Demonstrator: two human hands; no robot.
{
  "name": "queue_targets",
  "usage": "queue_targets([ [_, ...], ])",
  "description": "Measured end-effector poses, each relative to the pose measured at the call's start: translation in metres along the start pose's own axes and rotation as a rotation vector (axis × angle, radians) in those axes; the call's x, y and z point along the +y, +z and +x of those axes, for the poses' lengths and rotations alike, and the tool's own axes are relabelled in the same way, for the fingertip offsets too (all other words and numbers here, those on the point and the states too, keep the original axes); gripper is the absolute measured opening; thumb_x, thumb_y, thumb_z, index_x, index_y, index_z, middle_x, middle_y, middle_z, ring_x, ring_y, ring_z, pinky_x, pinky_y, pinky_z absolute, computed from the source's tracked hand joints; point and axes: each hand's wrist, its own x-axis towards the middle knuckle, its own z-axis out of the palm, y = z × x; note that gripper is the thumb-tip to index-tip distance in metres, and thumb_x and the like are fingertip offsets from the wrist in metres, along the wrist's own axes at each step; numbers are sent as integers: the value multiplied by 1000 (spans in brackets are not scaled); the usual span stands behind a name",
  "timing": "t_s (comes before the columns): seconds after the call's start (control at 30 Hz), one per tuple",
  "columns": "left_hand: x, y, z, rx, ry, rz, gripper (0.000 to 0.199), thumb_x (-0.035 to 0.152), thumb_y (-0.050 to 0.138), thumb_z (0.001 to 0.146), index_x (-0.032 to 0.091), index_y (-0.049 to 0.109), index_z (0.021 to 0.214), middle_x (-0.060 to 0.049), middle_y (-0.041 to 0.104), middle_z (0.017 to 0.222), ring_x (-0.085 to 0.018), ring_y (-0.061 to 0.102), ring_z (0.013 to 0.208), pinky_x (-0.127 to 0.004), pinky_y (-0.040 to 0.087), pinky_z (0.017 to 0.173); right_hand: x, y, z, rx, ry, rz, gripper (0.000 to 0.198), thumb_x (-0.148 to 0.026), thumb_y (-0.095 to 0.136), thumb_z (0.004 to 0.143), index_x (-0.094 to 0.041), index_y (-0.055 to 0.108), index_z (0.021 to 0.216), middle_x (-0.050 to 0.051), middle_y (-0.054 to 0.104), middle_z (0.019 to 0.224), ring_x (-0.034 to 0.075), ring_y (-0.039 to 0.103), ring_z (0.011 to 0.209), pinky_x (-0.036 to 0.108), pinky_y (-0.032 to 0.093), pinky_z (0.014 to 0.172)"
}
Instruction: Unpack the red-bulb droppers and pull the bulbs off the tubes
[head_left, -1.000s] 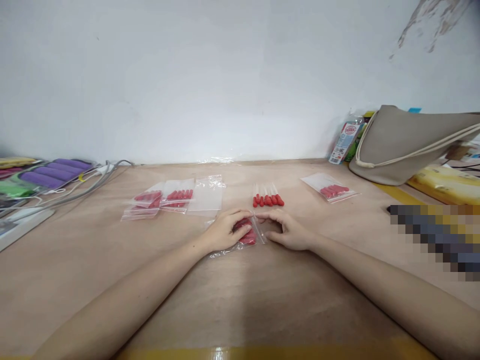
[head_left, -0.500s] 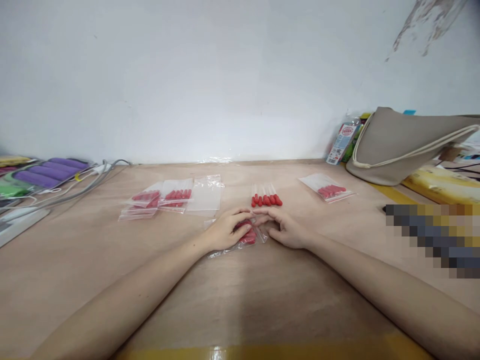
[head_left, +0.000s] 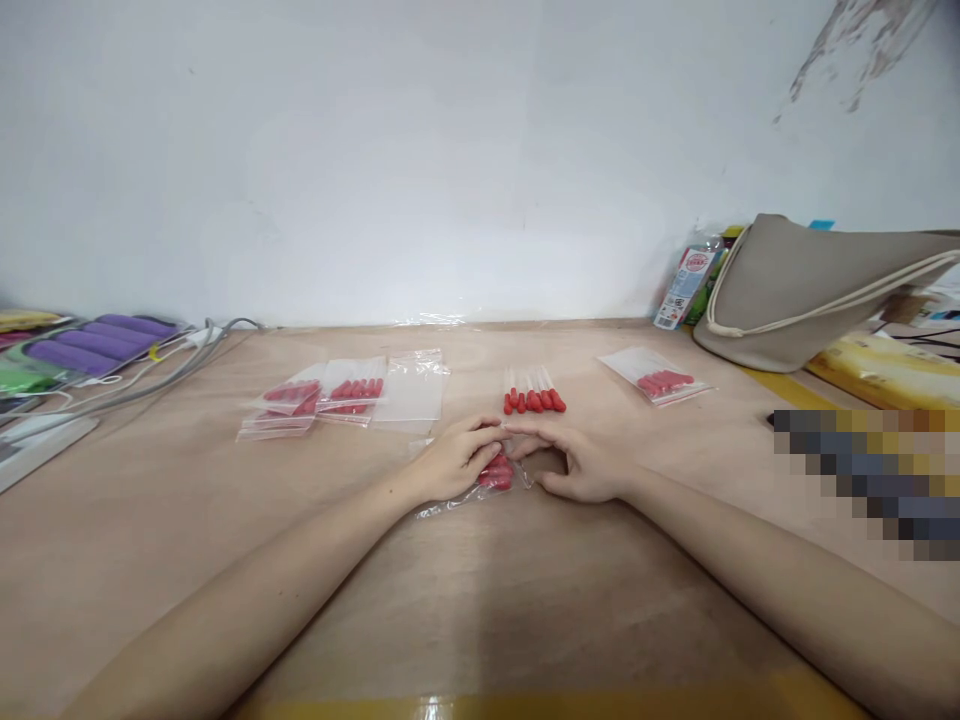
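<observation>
Under my left hand [head_left: 459, 458] lies a clear plastic bag [head_left: 442, 508] with red-bulbed droppers [head_left: 496, 472] inside; my fingers curl over it and hold it against the table. My right hand [head_left: 581, 462] arches at the bag's right edge, thumb well apart from the fingers. Its fingertips reach to the bag and almost meet those of my left hand. Just beyond both hands, several loose droppers [head_left: 534, 400] lie in a row, red bulbs toward me and clear tubes pointing away. The far part of the bag is hidden by my hands.
Left of centre lie filled zip bags [head_left: 352, 392], another overlapping stack [head_left: 281, 410] and a flat clear bag [head_left: 409, 385]. One filled bag [head_left: 660, 378] lies to the right. Cables [head_left: 172, 365] run at far left; a grey drawstring pouch [head_left: 810, 290] stands at far right.
My right thumb has moved slightly down and away from its fingers, widening the gap. My left hand stays nearly still on the bag, with slightly more of the red bulbs showing.
</observation>
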Motion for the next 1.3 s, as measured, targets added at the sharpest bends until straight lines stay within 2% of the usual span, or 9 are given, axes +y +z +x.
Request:
queue_targets([
  [0.1, -1, 1, -1, 9, 4, -8, 32, 17, 37, 90, 23, 53, 117, -4, 52, 119, -16, 48, 111, -30, 40, 96, -6, -2, -2, -27, 23, -32, 80, -14, 66, 66, -24, 28, 135, 9, 48, 128, 21, 52, 112, 42, 37, 99],
  [0.2, -2, 1, -2, 13, -14, 8, 32, 18, 38, 90, 24, 54, 116, -4, 52, 119, -16, 49, 110, -30, 40, 96, -6, 0, -3, 44, 20, -105, 76, -22, 69, 67, -24, 33, 133, 8, 56, 119, 22, 55, 107, 43, 39, 98],
  [0.3, -3, 2, -2, 7, -27, 36, 31, 17, 38, 89, 24, 55, 115, -4, 53, 118, -16, 50, 108, -30, 41, 94, -4, 6, -4, 108, -30, -172, 63, -21, 63, 73, -25, 37, 130, 6, 62, 108, 19, 60, 95, 40, 44, 91],
  [0.43, -4, 1, -1, -3, 3, 91, 31, 13, 38, 88, 23, 58, 110, -4, 51, 118, -15, 51, 106, -29, 42, 92, -8, 13, -4, 164, -77, -343, 58, -15, 58, 74, -26, 40, 128, 1, 66, 87, 19, 61, 90, 39, 44, 89],
  [0.6, -6, -4, 9, -88, 131, 267, 33, 10, 41, 85, 25, 61, 106, -5, 52, 118, -18, 52, 106, -32, 43, 90, -13, 16, -1, 247, -136, -424, 57, -12, 54, 73, -26, 39, 127, 1, 66, 87, 19, 60, 92, 40, 44, 89],
  [0.73, -8, -6, 20, -149, 263, 463, 21, 14, 47, 85, 21, 64, 95, -5, 61, 103, -19, 58, 93, -33, 45, 81, -11, 16, -1, 273, -126, -462, 56, -14, 54, 74, -27, 38, 126, 1, 66, 92, 20, 59, 98, 40, 44, 90],
  [0.93, -8, -2, 30, -206, 372, 699, 15, 15, 49, 85, 16, 64, 80, -5, 63, 83, -18, 60, 77, -27, 46, 65, -10, 16, -1, 251, -152, -446, 57, -12, 52, 74, -26, 36, 127, 0, 66, 86, 18, 60, 88, 38, 45, 86],
  [1.13, -13, 0, 20, -87, 292, 560, 22, 11, 39, 88, 18, 59, 91, -4, 63, 93, -14, 59, 81, -24, 45, 72, -8, 7, -4, 275, -113, -428, 36, -14, 53, 72, -24, 51, 106, 3, 63, 86, 18, 58, 81, 35, 46, 77],
  [1.3, -17, 3, 12, 12, 228, 459, 26, 13, 34, 90, 19, 59, 93, -2, 63, 97, -12, 59, 80, -22, 44, 73, 4, 2, 0, 280, -210, -566, 30, -10, 50, 73, -26, 59, 96, 4, 60, 94, 17, 55, 86, 33, 43, 76],
])
